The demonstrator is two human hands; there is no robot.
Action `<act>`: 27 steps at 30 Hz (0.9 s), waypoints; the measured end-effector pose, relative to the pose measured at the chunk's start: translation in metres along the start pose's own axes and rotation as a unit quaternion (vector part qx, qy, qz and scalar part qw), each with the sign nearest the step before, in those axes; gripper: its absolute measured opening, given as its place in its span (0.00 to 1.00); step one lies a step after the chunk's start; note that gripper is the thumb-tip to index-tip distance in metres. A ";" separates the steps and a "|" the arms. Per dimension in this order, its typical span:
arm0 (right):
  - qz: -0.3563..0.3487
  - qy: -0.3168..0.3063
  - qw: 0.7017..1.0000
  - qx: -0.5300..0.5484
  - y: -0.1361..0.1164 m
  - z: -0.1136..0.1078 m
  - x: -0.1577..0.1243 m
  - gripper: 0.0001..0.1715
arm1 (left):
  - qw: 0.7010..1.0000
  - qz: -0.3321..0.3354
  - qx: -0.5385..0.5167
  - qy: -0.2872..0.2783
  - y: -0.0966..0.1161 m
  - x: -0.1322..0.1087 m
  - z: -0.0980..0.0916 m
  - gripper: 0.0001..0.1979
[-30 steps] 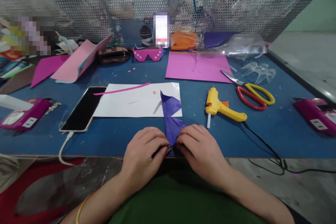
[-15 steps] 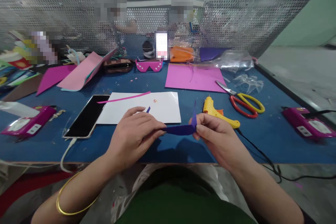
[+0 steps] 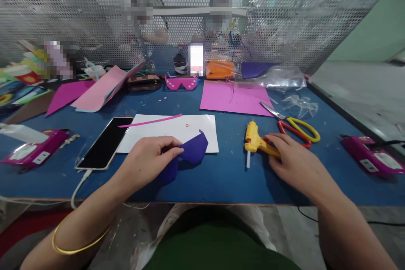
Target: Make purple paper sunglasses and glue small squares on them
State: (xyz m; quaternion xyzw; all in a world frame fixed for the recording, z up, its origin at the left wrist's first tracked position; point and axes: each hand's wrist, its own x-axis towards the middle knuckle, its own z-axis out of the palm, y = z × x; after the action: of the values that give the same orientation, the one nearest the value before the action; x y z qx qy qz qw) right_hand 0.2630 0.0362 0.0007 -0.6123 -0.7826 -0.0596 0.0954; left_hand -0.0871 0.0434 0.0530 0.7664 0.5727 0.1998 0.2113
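My left hand [image 3: 155,154] pinches a dark blue-purple foam cutout [image 3: 194,148] shaped like a pair of glasses, over the front edge of a white sheet [image 3: 167,133]. Part of the cutout is covered by my fingers. At the right, my right hand [image 3: 287,154] is wrapped round the handle of a yellow glue gun [image 3: 253,137], whose white glue stick points toward me. Just behind that hand lie scissors [image 3: 297,130] with red and yellow handles. A thin pink strip [image 3: 150,121] rests across the white sheet.
A phone [image 3: 106,143] on a white cable lies left of the sheet. Pink glasses [image 3: 181,82], a pink-purple sheet [image 3: 236,97] and a plastic bag [image 3: 281,78] are at the back. Magenta power strips [image 3: 34,147] sit on both sides. A perforated metal screen [image 3: 177,25] closes off the far edge.
My right hand has let go of the blue-purple cutout, moved right and taken hold of the glue gun, which has turned. My left hand still holds the cutout, now tilted over the sheet.
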 end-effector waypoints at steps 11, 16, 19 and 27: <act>-0.009 0.008 0.999 -0.039 -0.009 0.004 0.018 0.16 | 0.997 -0.014 0.010 -0.068 0.001 0.011 -0.004 0.11; 0.012 0.129 0.987 0.099 -0.021 -0.006 0.013 0.11 | 0.996 0.012 0.010 -0.089 0.010 0.033 -0.002 0.11; 0.047 0.147 0.942 0.298 -0.042 -0.014 0.002 0.07 | 0.987 0.016 -0.042 -0.157 0.009 0.046 0.000 0.09; -0.004 0.052 0.866 0.497 -0.102 -0.009 -0.019 0.09 | 0.937 -0.081 -0.266 -0.211 -0.001 0.049 0.000 0.10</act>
State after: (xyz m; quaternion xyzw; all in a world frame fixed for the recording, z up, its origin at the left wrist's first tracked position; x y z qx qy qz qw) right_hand 0.1689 -0.0089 0.0072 -0.4771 -0.7050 0.3051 0.4269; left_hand -0.0749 0.0910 0.0561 0.6579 0.5006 0.1607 0.5392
